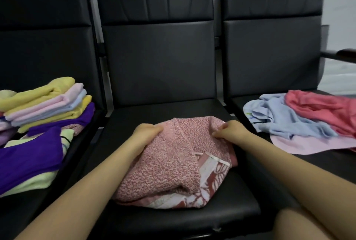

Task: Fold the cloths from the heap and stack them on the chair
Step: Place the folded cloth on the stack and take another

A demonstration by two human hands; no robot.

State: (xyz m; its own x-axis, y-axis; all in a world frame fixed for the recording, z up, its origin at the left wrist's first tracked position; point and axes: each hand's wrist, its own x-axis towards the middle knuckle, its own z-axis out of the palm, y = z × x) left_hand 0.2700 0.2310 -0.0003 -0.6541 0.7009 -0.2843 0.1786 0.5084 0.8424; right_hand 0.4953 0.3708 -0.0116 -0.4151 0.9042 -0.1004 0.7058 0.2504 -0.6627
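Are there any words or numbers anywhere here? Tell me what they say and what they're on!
None: no word or number can be read.
Pink towel, gripped by the left hand and right hand: its white marks are a woven pattern, not letters.
Light blue cloth in the heap: small coloured marks at its edge, too small to read.

Dim, soft indoor light we see from above, faint sheen on the black chair seat [146,112] beyond the hands, brighter wall far right, wide-angle bending at edges, slightly soft detail.
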